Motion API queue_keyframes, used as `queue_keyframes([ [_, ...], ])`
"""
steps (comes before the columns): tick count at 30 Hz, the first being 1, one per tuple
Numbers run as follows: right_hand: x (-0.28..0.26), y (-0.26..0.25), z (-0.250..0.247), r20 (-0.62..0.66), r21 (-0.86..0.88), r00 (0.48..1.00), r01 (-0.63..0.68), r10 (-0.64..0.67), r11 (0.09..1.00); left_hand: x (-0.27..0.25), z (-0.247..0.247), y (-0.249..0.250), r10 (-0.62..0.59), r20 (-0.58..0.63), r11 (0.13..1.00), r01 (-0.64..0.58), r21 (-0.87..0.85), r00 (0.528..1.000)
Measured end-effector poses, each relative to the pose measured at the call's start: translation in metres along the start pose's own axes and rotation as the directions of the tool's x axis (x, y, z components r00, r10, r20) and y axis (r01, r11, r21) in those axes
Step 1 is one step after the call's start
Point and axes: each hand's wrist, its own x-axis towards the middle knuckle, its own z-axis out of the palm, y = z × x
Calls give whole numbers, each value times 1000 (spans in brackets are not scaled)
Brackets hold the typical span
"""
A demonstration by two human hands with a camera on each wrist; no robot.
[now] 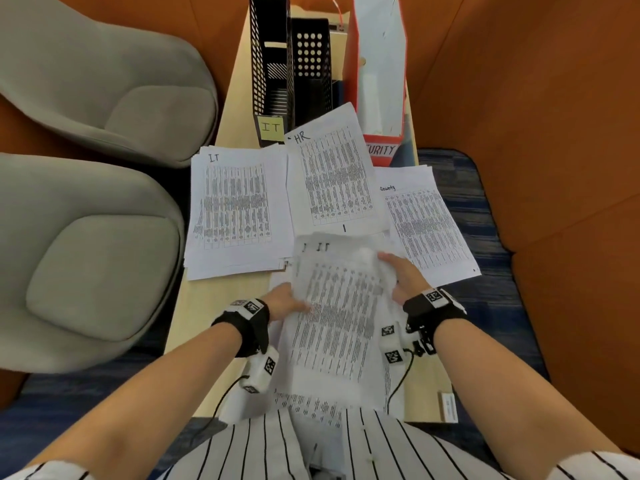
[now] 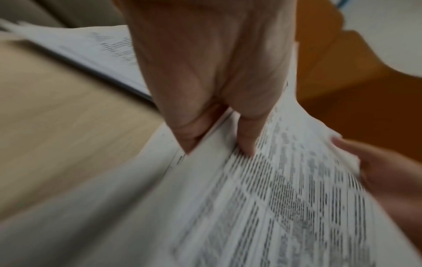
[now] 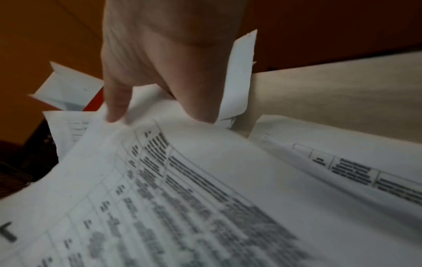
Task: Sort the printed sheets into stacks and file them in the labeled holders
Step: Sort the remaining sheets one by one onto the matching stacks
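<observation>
A loose bundle of white printed sheets is held above the near tabletop. The left hand pinches its left edge, fingers curled on top; the right hand grips the far right corner, fingers narrowly bent.

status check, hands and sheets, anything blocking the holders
Left hand and right hand both grip the unsorted sheets, top one marked IT. IT stack, HR stack, Security stack still on table, crowding the holders' fronts.

IT sheet lifted; IT, HR, Security stacks behind.
</observation>
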Motion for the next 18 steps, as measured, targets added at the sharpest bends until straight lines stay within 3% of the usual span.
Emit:
queue_keyframes([
  [2,-13,-1,9,93,-30,995,-43,46,999,3,-8,-3,15,-203,967,-66,-248,979],
  [3,-22,0,16,169,-118,983,-56,76,991,3,-14,-2,-3,-260,903,-109,-416,966],
  [5,-26,8,26,242,-220,964,-58,112,974,-1,-28,5,-55,-207,781,-87,-619,977],
  [7,-28,11,38,195,-67,981,8,5,998,-5,-36,14,-89,-61,835,41,-549,994],
  [9,-27,5,57,184,132,980,45,-69,990,0,-44,15,-110,0,954,106,-280,994],
  [10,-28,1,68,217,139,972,60,-89,989,3,-48,18,-115,-74,981,102,-164,991],
  [11,-28,-2,77,244,33,966,79,-85,996,9,-54,20,-110,-211,990,88,-112,971],
  [13,-24,-5,86,232,-279,967,167,-102,946,11,-71,33,-102,-482,983,14,-183,870],
  [15,-15,0,80,99,-610,987,161,-127,775,9,-92,45,-106,-665,975,-54,-216,739],
  [16,-10,6,73,62,-768,990,127,-125,628,7,-105,47,-108,-710,983,-31,-179,696],
  [18,-6,21,62,68,-972,993,87,-92,216,4,-132,41,-104,-746,995,59,-86,658],
])
